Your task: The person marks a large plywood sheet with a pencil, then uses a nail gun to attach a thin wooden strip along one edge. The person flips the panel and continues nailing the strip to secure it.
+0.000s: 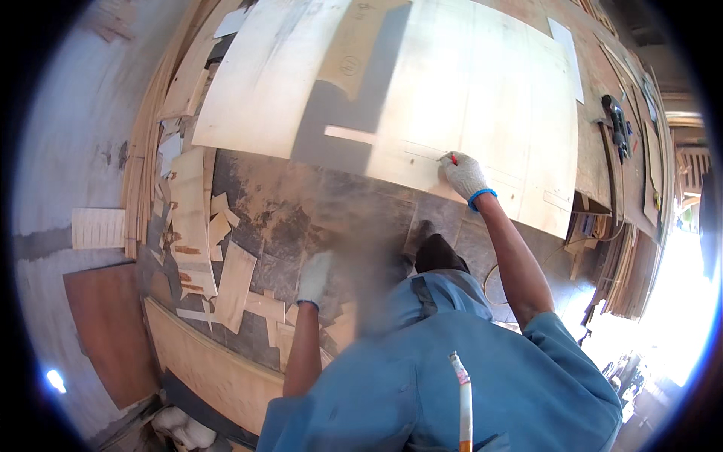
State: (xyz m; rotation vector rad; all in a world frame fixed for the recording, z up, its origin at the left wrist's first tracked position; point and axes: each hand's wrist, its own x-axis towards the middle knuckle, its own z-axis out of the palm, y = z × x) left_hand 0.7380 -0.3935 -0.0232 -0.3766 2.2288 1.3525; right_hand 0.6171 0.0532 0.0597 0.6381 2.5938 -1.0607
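My right hand (465,177), in a white knit glove with a blue cuff, is stretched out over a large pale plywood sheet (467,83) and grips a red pencil (453,159) whose tip touches the board. Thin drawn lines run across the sheet near that hand. My left hand (314,276), in the same kind of glove, hangs at my side above the dusty tiled floor and holds nothing. A white pencil or marker with a red band (462,395) sticks up from the chest of my blue shirt.
Wood offcuts (233,282) and veneer strips litter the floor at the left. A dark brown board (109,328) and a long plywood plank (211,369) lie lower left. A power tool (617,120) rests at upper right beside stacked boards (633,264).
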